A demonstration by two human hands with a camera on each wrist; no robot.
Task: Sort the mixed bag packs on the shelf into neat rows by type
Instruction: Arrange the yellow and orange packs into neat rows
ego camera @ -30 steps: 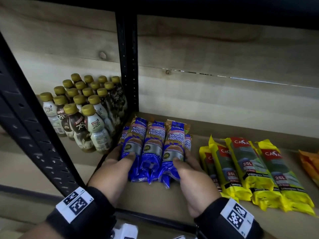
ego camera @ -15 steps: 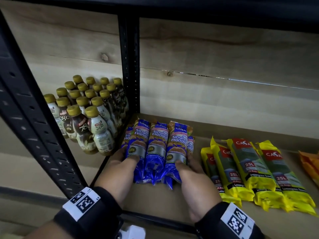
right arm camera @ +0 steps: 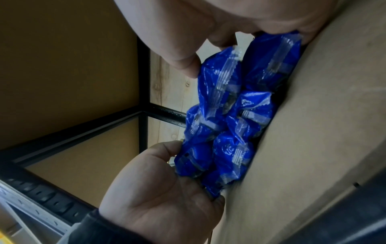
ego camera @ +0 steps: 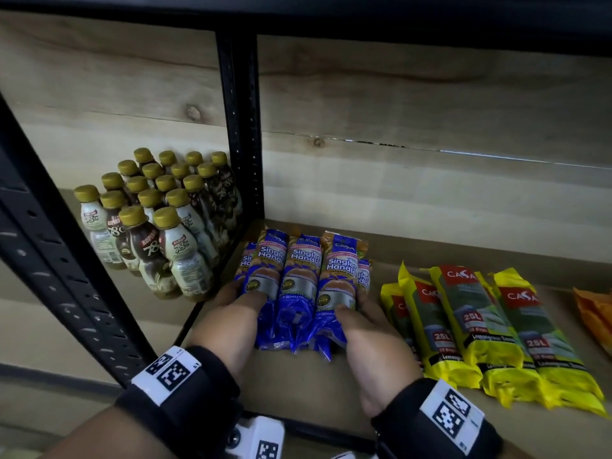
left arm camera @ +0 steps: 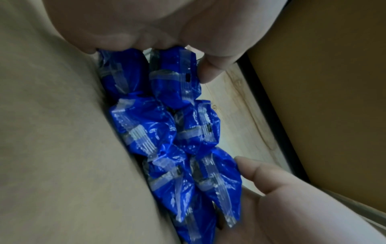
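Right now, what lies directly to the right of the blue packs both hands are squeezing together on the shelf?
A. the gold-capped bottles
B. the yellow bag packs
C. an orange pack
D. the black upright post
B: in the head view the yellow bag packs lie just right of the blue packs, which the left hand and right hand clasp from either side.

bottles (ego camera: 159,223) left of upright post (ego camera: 240,127), garbage-bag packs (ego camera: 301,286) right, more packs (ego camera: 480,329) farther right
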